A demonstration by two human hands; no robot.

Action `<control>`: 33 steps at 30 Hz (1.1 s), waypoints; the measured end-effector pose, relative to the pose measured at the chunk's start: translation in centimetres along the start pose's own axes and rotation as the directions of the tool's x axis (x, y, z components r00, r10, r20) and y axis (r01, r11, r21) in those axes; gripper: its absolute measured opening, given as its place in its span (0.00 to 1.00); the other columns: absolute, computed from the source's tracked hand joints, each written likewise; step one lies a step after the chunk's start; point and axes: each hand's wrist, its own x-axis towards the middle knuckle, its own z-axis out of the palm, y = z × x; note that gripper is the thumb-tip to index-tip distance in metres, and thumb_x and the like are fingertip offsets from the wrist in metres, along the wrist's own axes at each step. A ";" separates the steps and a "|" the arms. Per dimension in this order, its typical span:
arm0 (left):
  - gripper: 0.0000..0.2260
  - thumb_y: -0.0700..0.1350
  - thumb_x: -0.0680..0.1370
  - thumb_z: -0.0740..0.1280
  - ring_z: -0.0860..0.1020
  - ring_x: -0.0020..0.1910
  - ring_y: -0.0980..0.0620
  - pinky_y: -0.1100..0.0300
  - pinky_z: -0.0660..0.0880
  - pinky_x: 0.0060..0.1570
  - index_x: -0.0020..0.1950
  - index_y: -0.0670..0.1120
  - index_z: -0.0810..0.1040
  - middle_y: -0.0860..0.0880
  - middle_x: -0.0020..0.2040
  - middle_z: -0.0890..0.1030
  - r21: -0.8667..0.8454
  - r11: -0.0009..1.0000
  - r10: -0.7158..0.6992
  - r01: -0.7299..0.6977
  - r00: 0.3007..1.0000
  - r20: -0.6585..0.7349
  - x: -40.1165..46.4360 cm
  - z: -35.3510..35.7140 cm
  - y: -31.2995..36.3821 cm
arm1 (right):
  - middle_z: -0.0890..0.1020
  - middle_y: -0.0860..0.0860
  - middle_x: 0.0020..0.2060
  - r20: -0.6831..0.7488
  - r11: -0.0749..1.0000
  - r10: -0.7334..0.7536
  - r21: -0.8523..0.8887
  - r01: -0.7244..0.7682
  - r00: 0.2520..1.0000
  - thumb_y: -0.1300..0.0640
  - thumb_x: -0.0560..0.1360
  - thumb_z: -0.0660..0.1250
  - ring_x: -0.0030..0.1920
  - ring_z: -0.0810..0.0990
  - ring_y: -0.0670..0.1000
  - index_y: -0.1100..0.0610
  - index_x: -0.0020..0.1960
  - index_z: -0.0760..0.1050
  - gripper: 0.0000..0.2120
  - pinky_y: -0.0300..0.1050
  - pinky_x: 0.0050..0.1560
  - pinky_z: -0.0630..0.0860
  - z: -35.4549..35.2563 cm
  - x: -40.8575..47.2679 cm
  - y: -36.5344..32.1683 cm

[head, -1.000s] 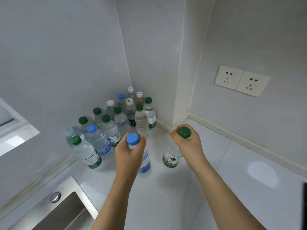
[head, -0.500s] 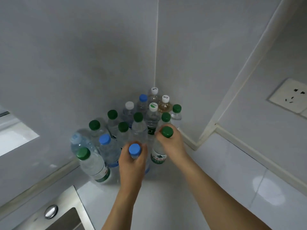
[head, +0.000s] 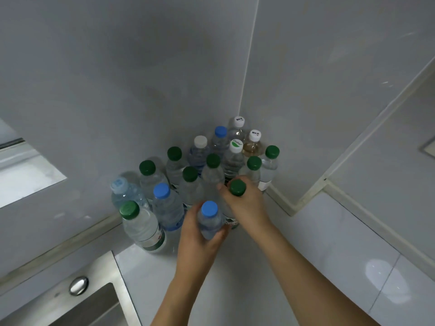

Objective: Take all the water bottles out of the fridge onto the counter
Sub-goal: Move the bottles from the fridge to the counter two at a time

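Green-capped bottle (head: pixel 231 222) mostly behind right hand (head: pixel 244 205); sink (head: pixel 77 304) cropped by frame edge

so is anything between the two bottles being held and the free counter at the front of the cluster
Nothing visible. The left hand grips the blue-capped bottle and the right hand grips the green-capped bottle at the cluster's near edge, over bare counter. The other bottles stand behind and to the left.

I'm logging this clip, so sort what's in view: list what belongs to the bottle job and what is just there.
Job:
- left hand, holding the blue-capped bottle
- right hand, holding the green-capped bottle
- bottle cluster in the corner
- counter

Just there:
- sink
- wall socket, cut off at the edge
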 end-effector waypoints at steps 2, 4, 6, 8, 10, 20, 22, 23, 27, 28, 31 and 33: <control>0.31 0.47 0.70 0.78 0.77 0.61 0.61 0.60 0.75 0.58 0.67 0.61 0.68 0.61 0.61 0.78 0.018 0.999 -0.031 0.031 0.999 0.007 -0.2 0.0 -0.7 | 0.77 0.48 0.34 0.080 0.994 0.053 -0.105 -0.045 0.995 0.48 0.73 0.69 0.36 0.75 0.47 0.55 0.40 0.71 0.13 0.40 0.33 0.68 -0.9 -0.1 -0.8; 0.30 0.47 0.70 0.77 0.77 0.60 0.61 0.60 0.76 0.58 0.66 0.63 0.67 0.61 0.62 0.78 0.049 0.995 -0.084 0.083 0.996 0.012 -0.4 0.0 -1.5 | 0.78 0.47 0.36 0.178 0.981 0.116 -0.174 -0.085 0.977 0.45 0.75 0.66 0.39 0.76 0.47 0.52 0.40 0.71 0.12 0.42 0.35 0.68 -1.9 0.0 -1.7; 0.29 0.49 0.70 0.77 0.78 0.58 0.59 0.61 0.77 0.55 0.67 0.60 0.67 0.58 0.62 0.78 0.099 0.984 -0.150 0.147 0.988 0.030 -0.3 0.2 -2.3 | 0.80 0.48 0.39 0.266 0.952 0.189 -0.285 -0.111 0.945 0.38 0.74 0.62 0.41 0.78 0.47 0.52 0.42 0.73 0.16 0.42 0.38 0.71 -2.9 0.1 -2.5; 0.28 0.48 0.71 0.76 0.78 0.53 0.56 0.68 0.73 0.45 0.67 0.54 0.67 0.54 0.60 0.79 0.146 0.969 -0.207 0.200 0.978 0.032 -0.2 0.4 -2.8 | 0.79 0.50 0.38 0.308 0.902 0.277 -0.409 -0.136 0.910 0.34 0.74 0.58 0.40 0.78 0.49 0.51 0.43 0.75 0.21 0.43 0.39 0.73 -3.4 0.1 -3.3; 0.25 0.46 0.72 0.75 0.76 0.47 0.55 0.74 0.68 0.37 0.65 0.52 0.69 0.52 0.56 0.79 0.173 0.958 -0.231 0.226 0.973 0.009 -0.2 0.7 -3.0 | 0.79 0.54 0.38 0.329 0.861 0.396 -0.458 -0.222 0.858 0.31 0.73 0.56 0.39 0.81 0.54 0.53 0.47 0.74 0.26 0.46 0.43 0.80 -3.4 0.0 -3.8; 0.21 0.46 0.71 0.76 0.79 0.52 0.55 0.63 0.72 0.47 0.61 0.51 0.75 0.56 0.53 0.81 0.202 0.961 -0.182 0.187 0.982 -0.045 0.6 1.4 -5.9 | 0.78 0.61 0.47 0.380 0.854 0.518 -0.178 -0.489 0.767 0.35 0.75 0.59 0.51 0.80 0.61 0.54 0.58 0.69 0.24 0.56 0.58 0.78 -2.2 -0.1 -3.5; 0.22 0.46 0.71 0.76 0.78 0.52 0.56 0.62 0.72 0.50 0.63 0.50 0.75 0.56 0.55 0.80 0.167 0.966 -0.188 0.195 0.980 -0.059 1.2 1.5 -5.6 | 0.78 0.61 0.46 0.370 0.858 0.509 -0.150 -0.491 0.777 0.35 0.75 0.59 0.50 0.80 0.61 0.53 0.57 0.67 0.23 0.56 0.58 0.78 -1.9 0.3 -3.3; 0.22 0.46 0.71 0.77 0.77 0.52 0.56 0.63 0.71 0.49 0.63 0.50 0.75 0.56 0.55 0.79 0.162 0.966 -0.192 0.201 0.979 -0.068 1.4 1.5 -5.5 | 0.78 0.61 0.46 0.365 0.859 0.507 -0.142 -0.491 0.781 0.34 0.75 0.58 0.50 0.80 0.61 0.52 0.57 0.66 0.23 0.56 0.58 0.78 -1.7 0.5 -3.2; 0.20 0.46 0.71 0.76 0.76 0.48 0.59 0.75 0.68 0.40 0.60 0.52 0.74 0.59 0.51 0.79 0.181 0.964 -0.175 0.192 0.979 -0.104 1.4 1.9 -5.4 | 0.79 0.61 0.46 0.349 0.870 0.492 -0.152 -0.470 0.798 0.29 0.72 0.58 0.47 0.82 0.59 0.50 0.59 0.67 0.28 0.56 0.55 0.79 -1.4 1.1 -2.7; 0.20 0.46 0.71 0.76 0.77 0.48 0.59 0.76 0.68 0.40 0.60 0.52 0.75 0.59 0.51 0.79 0.182 0.966 -0.167 0.185 0.979 -0.113 1.4 1.9 -5.5 | 0.79 0.59 0.46 0.350 0.873 0.486 -0.152 -0.463 0.801 0.27 0.70 0.58 0.47 0.82 0.59 0.50 0.62 0.68 0.32 0.56 0.55 0.80 -1.3 1.1 -2.6; 0.20 0.47 0.71 0.76 0.78 0.50 0.59 0.74 0.69 0.43 0.61 0.52 0.75 0.59 0.52 0.79 0.181 0.968 -0.153 0.175 0.980 -0.130 1.3 2.1 -6.0 | 0.79 0.57 0.47 0.358 0.885 0.464 -0.145 -0.443 0.810 0.22 0.66 0.58 0.48 0.82 0.57 0.50 0.69 0.68 0.42 0.55 0.54 0.80 -1.4 1.0 -2.2; 0.21 0.47 0.72 0.76 0.78 0.51 0.58 0.68 0.71 0.47 0.63 0.51 0.75 0.58 0.53 0.79 0.194 0.966 -0.146 0.170 0.981 -0.131 1.4 2.3 -6.1 | 0.80 0.58 0.50 0.364 0.885 0.462 -0.139 -0.443 0.809 0.22 0.66 0.58 0.51 0.81 0.58 0.50 0.71 0.67 0.43 0.55 0.56 0.79 -1.4 0.7 -2.0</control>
